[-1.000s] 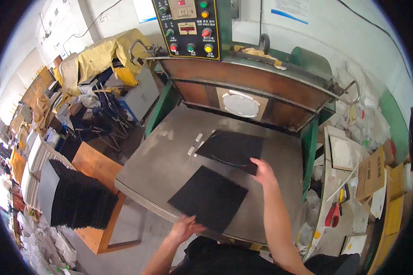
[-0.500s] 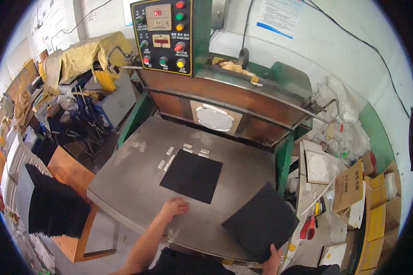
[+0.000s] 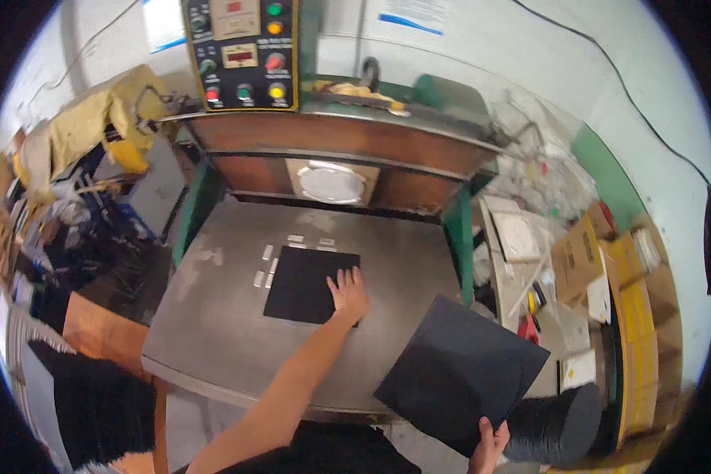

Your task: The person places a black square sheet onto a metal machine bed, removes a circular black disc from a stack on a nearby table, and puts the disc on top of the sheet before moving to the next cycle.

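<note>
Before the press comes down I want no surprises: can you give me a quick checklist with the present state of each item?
1. Black sheet flat on the bed: ok.
2. Sheet against the small metal stops: looks so, cannot tell for sure.
3. Left hand off the sheet and clear of the bed: not ok, it rests on the sheet's right edge.
4. Right hand clear of the bed: ok, it holds a second sheet at the bed's right front corner.
5. Second sheet clear of the bed: not ok, it overlaps that corner.

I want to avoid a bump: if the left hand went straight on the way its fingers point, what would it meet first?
The left hand lies on the black sheet, fingers toward the machine's back. Beyond the sheet's edge lie small white blocks, probably first.
</note>
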`<state>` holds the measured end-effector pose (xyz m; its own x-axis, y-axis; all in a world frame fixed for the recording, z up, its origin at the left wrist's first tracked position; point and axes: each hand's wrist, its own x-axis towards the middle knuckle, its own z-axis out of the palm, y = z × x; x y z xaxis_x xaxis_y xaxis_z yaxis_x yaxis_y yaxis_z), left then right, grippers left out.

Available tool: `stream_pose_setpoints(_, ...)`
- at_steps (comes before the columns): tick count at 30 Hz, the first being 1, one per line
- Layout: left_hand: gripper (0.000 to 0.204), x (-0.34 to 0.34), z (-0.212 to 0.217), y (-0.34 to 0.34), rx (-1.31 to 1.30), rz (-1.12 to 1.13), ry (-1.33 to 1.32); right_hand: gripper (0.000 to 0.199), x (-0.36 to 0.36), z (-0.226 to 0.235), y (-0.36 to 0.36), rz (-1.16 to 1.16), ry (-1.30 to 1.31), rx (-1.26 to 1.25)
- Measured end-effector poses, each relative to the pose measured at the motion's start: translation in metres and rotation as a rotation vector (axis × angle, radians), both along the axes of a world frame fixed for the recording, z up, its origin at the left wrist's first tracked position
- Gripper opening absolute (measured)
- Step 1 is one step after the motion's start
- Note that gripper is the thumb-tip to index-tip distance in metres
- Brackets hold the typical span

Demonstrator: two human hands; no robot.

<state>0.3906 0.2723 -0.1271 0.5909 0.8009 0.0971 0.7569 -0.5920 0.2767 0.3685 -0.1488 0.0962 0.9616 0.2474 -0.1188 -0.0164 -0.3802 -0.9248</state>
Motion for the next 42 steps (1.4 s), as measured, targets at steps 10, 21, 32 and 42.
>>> stream_pose_setpoints(10, 0.056, -0.124, 0.141, -0.111, -1.531, -0.47, -0.627, 0.036, -0.071, -0.04, -0.037, -0.286, 0.51, 0.673)
stream_pose_setpoints(21, 0.037, -0.108, 0.145, -0.266, -1.545, -0.659, -0.402, 0.03, -0.104, -0.11, -0.202, -0.501, 0.423, 0.622)
stream_pose_setpoints(32, 0.038, 0.118, 0.224, -0.514, -2.08, -0.77, -0.53, 0.029, -0.203, -0.166, -0.502, -1.116, -0.054, -0.711)
stream_pose_setpoints(42, 0.028, 0.168, 0.21, -0.612, -1.912, -0.649, -0.312, 0.049, -0.355, -0.409, -0.497, -1.216, 0.923, -1.139)
